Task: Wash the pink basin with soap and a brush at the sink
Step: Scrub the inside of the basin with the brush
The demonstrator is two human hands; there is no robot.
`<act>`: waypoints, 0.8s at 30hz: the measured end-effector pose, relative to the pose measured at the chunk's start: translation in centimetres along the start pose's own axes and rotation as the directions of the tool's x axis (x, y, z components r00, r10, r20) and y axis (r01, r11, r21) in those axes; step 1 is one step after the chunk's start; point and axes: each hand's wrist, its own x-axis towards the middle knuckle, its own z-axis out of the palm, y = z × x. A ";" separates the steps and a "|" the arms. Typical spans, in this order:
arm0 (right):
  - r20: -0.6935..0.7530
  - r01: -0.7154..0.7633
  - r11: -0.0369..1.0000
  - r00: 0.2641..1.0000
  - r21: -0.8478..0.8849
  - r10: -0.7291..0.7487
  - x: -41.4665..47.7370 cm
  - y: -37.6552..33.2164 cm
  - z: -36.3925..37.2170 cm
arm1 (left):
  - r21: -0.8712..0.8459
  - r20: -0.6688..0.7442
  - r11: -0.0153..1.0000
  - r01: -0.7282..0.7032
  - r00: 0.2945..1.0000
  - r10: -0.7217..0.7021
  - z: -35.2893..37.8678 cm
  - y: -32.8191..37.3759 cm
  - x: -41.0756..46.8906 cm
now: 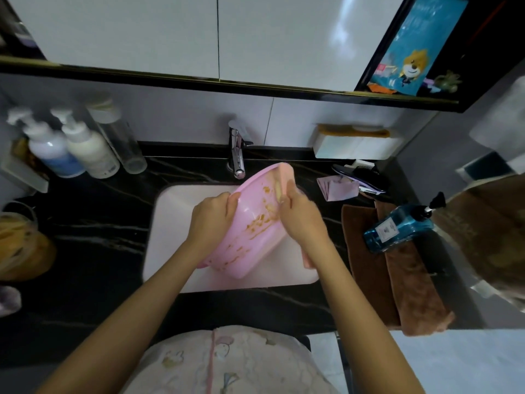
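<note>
We see a black counter (93,245) with thin white lines, and a white sink (170,223) in the middle of the frame. A shiny tap (237,155) stands above it, under white cupboard doors (127,32). The pink basin (250,243) is tipped up over the sink, with orange-brown smears inside. Our left hand (211,217) grips its left rim. Our right hand (301,214) curls round a pale yellow piece (279,190), touching the basin's inside. Two white pump bottles (91,149) stand at upper left. A blue pump bottle (397,227) lies on a brown towel (412,285) at right.
</note>
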 end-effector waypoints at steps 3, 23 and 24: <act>0.039 0.202 0.969 0.979 -0.143 -0.199 -4.0 0.1 1.5 | 0.016 -0.017 1.000 0.019 1.000 -0.018 0.0 -0.4 0.7; -0.081 0.252 0.961 0.962 -0.114 -0.261 -4.2 1.3 5.4 | 0.045 0.019 0.999 0.025 0.999 -0.026 -0.2 -0.8 2.3; -0.060 0.332 0.935 0.938 -0.129 -0.341 -6.1 1.3 6.5 | 0.027 0.015 0.999 0.036 0.999 -0.036 -0.5 -1.3 2.2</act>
